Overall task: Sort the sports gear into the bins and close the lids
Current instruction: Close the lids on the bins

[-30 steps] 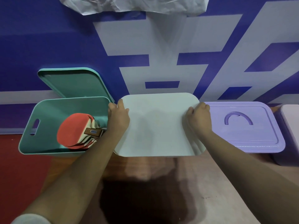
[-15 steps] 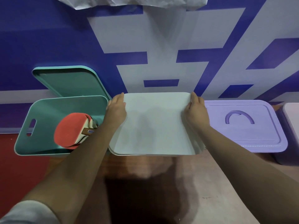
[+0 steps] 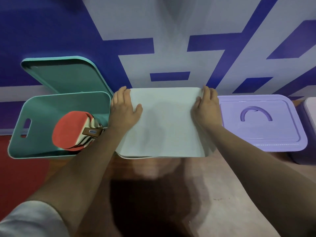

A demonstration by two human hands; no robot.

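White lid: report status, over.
Left hand and right hand both hold white lid by its side edges. Lid over middle bin, seating not confirmed. Teal bin alongside open, paddles inside, apart from lid.

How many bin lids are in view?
4: a teal plastic lid propped against the wall, a white plastic lid held in the middle, a lilac plastic lid to its right, a pale lid cut off far right.

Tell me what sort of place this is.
Likely a sports hall storage corner: teal bin of red table tennis paddles, lidded purple bin, blue-and-white banner wall. The left hand and right hand grip a white lid.
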